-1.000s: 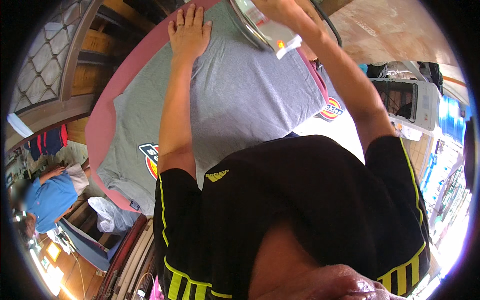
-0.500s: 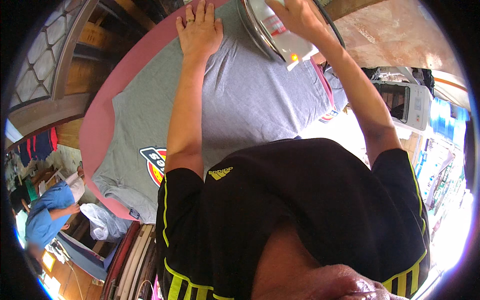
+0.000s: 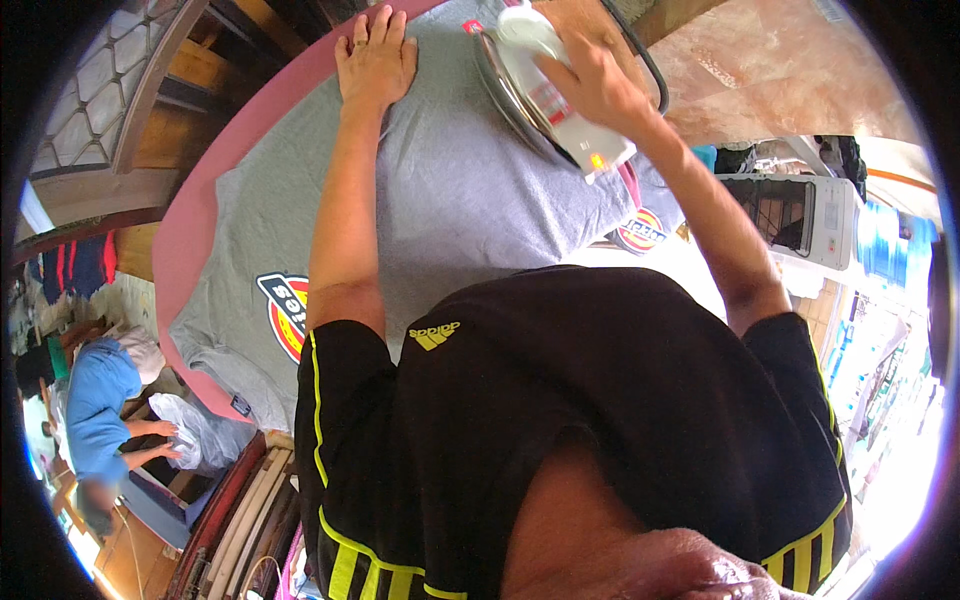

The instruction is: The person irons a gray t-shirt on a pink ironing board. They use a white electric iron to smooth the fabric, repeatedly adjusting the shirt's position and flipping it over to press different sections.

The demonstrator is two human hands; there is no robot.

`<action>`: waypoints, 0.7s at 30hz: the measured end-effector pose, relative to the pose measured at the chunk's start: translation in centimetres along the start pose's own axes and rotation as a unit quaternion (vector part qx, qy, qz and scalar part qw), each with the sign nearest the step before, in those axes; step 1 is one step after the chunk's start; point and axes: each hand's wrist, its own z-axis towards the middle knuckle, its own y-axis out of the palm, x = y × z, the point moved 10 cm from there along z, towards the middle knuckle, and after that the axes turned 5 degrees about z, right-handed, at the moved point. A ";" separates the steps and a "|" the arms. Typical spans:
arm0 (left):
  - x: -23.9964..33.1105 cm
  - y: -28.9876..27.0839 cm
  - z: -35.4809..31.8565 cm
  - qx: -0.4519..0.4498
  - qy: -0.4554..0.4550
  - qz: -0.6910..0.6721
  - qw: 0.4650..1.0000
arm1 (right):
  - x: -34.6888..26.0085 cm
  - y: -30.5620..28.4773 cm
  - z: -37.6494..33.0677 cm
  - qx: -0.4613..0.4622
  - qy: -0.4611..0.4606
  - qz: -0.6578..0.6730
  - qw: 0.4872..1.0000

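Note:
A grey T-shirt [image 3: 430,190] with a bright printed emblem lies spread over a padded pink ironing board [image 3: 180,260]. My left hand [image 3: 375,60] rests flat on it near the board's far edge, fingers stretched out, a ring on one of them. To its right, my right hand [image 3: 605,85] is closed round a white clothes iron [image 3: 595,142]. An orange light glows at the iron's near end, and its metal sole edge faces left along the grey cloth. The handle is partly hidden by my fingers. A second printed emblem [image 3: 642,230] shows on cloth hanging at the right edge.
A dark cord [image 3: 640,50] loops beside the iron. On the left, another person in blue [image 3: 105,390] bends over a clear plastic bag [image 3: 190,425]. A white appliance [image 3: 832,225] stands to the right. Wooden slats [image 3: 205,65] border the board's far left.
The iron, in my right hand, has come nearer to me. My left hand has shifted slightly left on the cloth. The other person now bends forward with both hands at the bag.

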 end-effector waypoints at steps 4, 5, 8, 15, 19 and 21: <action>0.4 0.9 0.1 -0.002 0.010 0.022 1.000 | 0.7 -1.5 -2.3 0.049 0.032 -0.007 0.998; 0.0 1.4 0.0 -0.014 0.002 0.032 0.999 | 0.3 -1.5 -0.9 0.056 0.028 -0.008 0.998; -0.4 1.2 -0.4 -0.023 -0.013 0.026 0.999 | 5.0 0.4 5.9 0.029 0.059 -0.084 0.994; 1.2 1.0 0.7 -0.015 0.003 0.003 1.000 | 7.9 6.2 18.7 0.116 -0.287 -0.423 0.852; 1.3 0.5 0.4 -0.030 -0.011 0.011 0.999 | 5.5 5.9 14.0 0.086 -0.313 -0.276 0.905; -0.4 0.6 -0.6 -0.023 -0.020 0.030 0.999 | 0.0 6.1 6.9 0.170 -0.419 -0.380 0.807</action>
